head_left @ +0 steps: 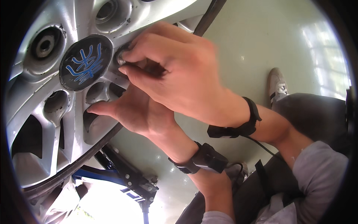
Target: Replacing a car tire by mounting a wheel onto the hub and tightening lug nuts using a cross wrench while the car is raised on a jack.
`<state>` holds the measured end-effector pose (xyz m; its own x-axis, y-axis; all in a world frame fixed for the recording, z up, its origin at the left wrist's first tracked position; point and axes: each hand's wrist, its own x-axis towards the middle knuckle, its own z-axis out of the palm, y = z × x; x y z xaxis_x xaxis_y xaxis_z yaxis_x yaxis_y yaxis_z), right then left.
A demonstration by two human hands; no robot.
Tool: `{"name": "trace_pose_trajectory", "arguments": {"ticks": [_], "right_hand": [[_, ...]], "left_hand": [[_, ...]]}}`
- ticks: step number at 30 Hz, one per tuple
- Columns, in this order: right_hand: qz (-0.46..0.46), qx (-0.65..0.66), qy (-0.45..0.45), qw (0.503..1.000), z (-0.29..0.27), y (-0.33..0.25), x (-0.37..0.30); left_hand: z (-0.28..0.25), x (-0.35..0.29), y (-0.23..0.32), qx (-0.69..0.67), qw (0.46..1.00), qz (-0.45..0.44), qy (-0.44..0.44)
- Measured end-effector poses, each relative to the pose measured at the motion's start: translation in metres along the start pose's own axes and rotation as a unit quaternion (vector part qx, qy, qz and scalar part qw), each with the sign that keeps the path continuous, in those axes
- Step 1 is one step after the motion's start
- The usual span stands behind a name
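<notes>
My right hand [182, 67] is closed, thumb and fingertips pinching a small metallic piece, probably a lug nut [120, 58], at a bolt hole beside the wheel's centre cap. Most of that piece is hidden by the fingers. My left hand [143, 110] sits below it, palm toward me. Its thumb is stretched out against the silver alloy wheel [69, 127], over a spoke opening. The left hand's other fingers are hidden behind the right hand. The round dark centre cap [86, 62] carries blue markings.
A bolt hole with a metal fastener [45, 45] lies left of the cap; other recesses surround it. The tyre edge [80, 161] borders the wheel. Below stands a blue and black metal jack-like device [128, 179]. My shoe [276, 84] rests on the pale floor [242, 48].
</notes>
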<state>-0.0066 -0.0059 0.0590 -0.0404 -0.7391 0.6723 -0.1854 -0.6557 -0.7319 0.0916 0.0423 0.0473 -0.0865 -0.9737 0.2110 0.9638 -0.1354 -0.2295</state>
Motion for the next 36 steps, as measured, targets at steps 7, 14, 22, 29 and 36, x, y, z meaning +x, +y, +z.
{"name": "trace_pose_trajectory", "arguments": {"ticks": [7, 14, 22, 29, 36], "right_hand": [[0.049, -0.029, 0.021, 0.998, 0.011, -0.009, -0.001], [0.067, -0.070, 0.029, 0.995, 0.019, -0.010, 0.001], [0.069, -0.124, -0.009, 0.990, 0.017, -0.026, -0.006], [0.049, -0.242, -0.087, 0.965, 0.006, -0.036, -0.009], [0.011, -0.209, -0.075, 0.975, 0.010, -0.026, -0.019]], "left_hand": [[-0.005, 0.001, 0.004, 0.033, 0.997, 0.048, 0.051], [-0.003, 0.005, 0.002, -0.014, 0.997, 0.046, 0.052], [-0.003, 0.008, -0.006, 0.140, 0.979, 0.081, 0.124], [-0.013, -0.002, 0.005, 0.322, 0.921, 0.105, 0.193], [-0.042, 0.000, 0.020, 0.044, 0.998, -0.041, -0.029]]}}
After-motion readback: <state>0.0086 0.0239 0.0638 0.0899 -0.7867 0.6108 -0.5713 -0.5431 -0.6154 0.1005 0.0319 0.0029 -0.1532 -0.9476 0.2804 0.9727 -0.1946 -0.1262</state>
